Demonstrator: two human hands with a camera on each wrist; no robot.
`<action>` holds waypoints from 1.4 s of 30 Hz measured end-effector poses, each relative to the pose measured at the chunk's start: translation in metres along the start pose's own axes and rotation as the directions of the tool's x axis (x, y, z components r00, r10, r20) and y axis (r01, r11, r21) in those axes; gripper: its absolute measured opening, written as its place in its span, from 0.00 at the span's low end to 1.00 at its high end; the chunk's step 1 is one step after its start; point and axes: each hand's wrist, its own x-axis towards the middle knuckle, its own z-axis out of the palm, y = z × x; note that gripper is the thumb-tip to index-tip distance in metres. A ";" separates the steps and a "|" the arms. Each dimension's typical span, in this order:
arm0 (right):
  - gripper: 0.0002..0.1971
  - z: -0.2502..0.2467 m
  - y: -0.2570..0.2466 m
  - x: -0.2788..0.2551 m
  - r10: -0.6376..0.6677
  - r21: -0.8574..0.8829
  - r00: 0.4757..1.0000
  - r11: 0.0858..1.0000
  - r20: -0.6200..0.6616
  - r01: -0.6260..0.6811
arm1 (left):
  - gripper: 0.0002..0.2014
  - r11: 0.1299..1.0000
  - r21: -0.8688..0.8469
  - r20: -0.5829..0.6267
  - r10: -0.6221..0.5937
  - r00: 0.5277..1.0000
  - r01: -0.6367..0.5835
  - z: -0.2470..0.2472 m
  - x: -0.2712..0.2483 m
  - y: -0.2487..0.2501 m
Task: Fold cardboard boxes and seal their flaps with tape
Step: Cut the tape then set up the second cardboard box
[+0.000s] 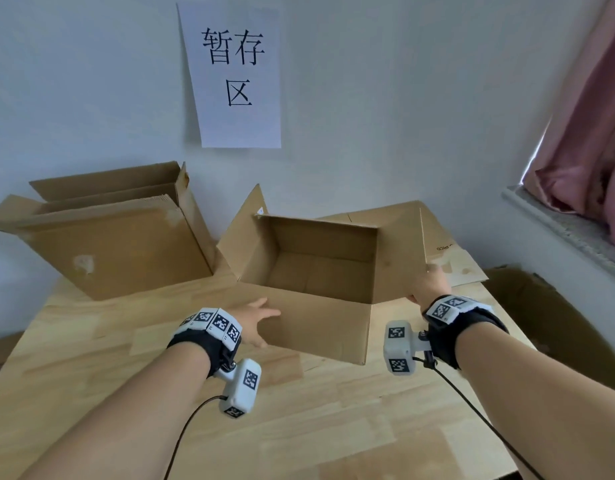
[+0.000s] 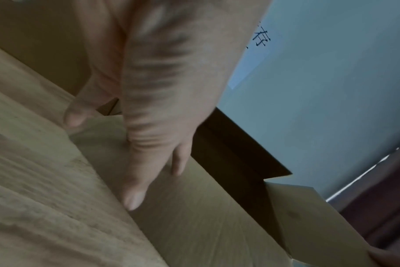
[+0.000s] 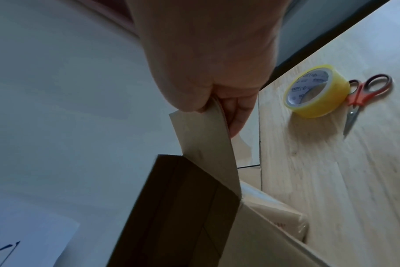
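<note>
Right hand (image 1: 429,285) pinching box flap (image 1: 401,251)

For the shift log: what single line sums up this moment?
stage: flaps open, unsealed | left hand: flat on near flap | right hand: pinches right flap | tape roll, scissors: untouched on table

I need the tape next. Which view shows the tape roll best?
The right wrist view: the yellow tape roll lies in plain sight on the table, touching the scissors. The head and left wrist views do not show it.
</note>
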 end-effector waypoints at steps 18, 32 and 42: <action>0.22 0.025 -0.006 0.010 0.107 -0.743 0.981 0.667 0.164 0.052 | 0.47 0.994 0.083 -0.075 -0.059 0.995 0.065 -0.023 0.066 0.012; 0.20 0.069 -0.014 0.030 0.300 -0.620 0.878 0.785 0.373 -0.005 | 0.16 0.977 0.214 -0.083 0.038 0.996 -0.019 -0.042 0.081 0.011; 0.19 0.069 0.005 0.052 0.189 -0.443 0.904 0.897 0.383 0.000 | 0.27 0.991 -0.106 -0.121 0.065 0.991 -0.078 -0.135 0.120 0.050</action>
